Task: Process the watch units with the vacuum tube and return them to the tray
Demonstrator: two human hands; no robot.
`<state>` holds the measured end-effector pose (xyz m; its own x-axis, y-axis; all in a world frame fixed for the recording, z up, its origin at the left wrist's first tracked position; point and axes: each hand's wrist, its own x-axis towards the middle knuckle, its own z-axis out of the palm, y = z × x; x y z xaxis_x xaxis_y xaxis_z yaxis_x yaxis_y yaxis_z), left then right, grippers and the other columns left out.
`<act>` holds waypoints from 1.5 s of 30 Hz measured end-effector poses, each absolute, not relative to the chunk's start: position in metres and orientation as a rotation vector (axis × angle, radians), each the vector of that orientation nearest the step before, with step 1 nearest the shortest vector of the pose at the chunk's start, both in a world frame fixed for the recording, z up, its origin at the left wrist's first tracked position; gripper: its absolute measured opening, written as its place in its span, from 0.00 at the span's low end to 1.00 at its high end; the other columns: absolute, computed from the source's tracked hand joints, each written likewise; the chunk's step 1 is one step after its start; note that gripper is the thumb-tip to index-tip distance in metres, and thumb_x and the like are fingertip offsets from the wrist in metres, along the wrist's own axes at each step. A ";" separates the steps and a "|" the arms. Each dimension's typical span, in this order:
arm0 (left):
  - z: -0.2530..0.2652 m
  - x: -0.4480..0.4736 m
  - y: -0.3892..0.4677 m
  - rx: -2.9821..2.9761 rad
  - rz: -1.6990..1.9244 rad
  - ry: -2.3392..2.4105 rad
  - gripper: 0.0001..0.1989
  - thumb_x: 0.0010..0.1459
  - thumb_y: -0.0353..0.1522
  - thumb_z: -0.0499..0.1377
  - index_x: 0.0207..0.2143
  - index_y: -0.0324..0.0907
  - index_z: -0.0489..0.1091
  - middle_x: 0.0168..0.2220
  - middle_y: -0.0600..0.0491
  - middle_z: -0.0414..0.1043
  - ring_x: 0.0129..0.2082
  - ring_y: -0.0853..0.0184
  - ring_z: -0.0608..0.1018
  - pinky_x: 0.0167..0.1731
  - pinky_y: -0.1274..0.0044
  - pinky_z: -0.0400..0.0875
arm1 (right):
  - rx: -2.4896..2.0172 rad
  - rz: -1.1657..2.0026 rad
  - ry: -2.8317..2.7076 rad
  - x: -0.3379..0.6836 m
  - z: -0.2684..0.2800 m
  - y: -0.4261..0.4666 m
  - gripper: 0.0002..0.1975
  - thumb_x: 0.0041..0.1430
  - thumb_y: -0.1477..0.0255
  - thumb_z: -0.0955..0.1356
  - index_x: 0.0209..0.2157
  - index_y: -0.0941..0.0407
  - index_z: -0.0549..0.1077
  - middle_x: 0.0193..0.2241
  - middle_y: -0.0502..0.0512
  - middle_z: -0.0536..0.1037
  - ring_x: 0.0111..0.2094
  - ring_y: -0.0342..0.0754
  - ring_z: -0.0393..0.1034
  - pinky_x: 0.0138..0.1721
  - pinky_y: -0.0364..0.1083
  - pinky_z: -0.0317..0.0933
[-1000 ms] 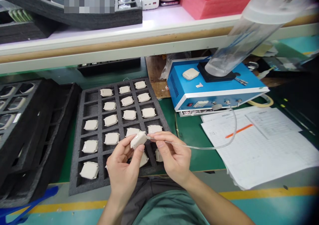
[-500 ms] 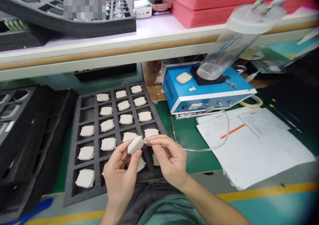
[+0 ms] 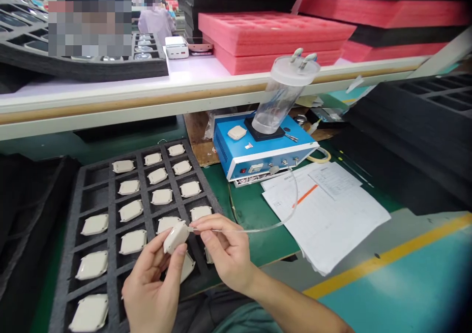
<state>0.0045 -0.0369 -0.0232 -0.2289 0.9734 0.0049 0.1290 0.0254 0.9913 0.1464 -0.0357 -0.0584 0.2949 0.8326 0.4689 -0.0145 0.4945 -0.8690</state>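
Note:
My left hand (image 3: 155, 279) pinches a cream-white watch case (image 3: 176, 237) between thumb and fingers, tilted with one narrow side towards the right. My right hand (image 3: 228, 252) is closed on the end of a thin clear tube (image 3: 254, 231), whose tip meets or nearly meets that side of the case. Exact contact is too small to tell. Below both hands lies a dark grey foam tray (image 3: 65, 269) with similar cases in most compartments; two compartments at its far left hold none. The hands cover part of its near right area.
The tube runs to a blue control box (image 3: 224, 146) bearing a tilted clear cylinder (image 3: 276, 99) and another cream case (image 3: 236, 133). Papers (image 3: 332, 225) lie to the right. A shelf edge (image 3: 206, 102) crosses behind, with red foam trays (image 3: 236, 47) on it. Black foam (image 3: 22, 254) stands left.
The camera view has swung right and slightly up, so the tray, box and hands appear farther left and lower. Both hands keep hold of the case and tube in nearly the same pose.

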 end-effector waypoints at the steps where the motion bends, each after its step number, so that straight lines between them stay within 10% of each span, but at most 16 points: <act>1: -0.023 0.005 -0.037 1.178 1.302 1.480 0.22 0.49 0.42 0.76 0.43 0.40 0.83 0.42 0.44 0.87 0.39 0.56 0.89 0.38 0.79 0.84 | -0.894 0.671 -1.139 0.146 -0.058 -0.036 0.10 0.71 0.75 0.68 0.44 0.52 0.82 0.41 0.58 0.86 0.44 0.51 0.82 0.46 0.49 0.78; 45: -0.029 0.000 -0.040 1.198 1.252 1.411 0.21 0.56 0.42 0.73 0.48 0.41 0.82 0.45 0.42 0.86 0.43 0.54 0.89 0.42 0.74 0.85 | -0.914 0.676 -1.114 0.143 -0.057 -0.041 0.10 0.71 0.75 0.68 0.43 0.51 0.83 0.40 0.57 0.86 0.41 0.50 0.82 0.43 0.48 0.79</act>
<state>0.0001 -0.0404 -0.0285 -0.1512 0.9884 -0.0121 0.1057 0.0283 0.9940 0.1435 -0.0410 -0.0574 0.3159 0.8350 0.4506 -0.0151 0.4792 -0.8776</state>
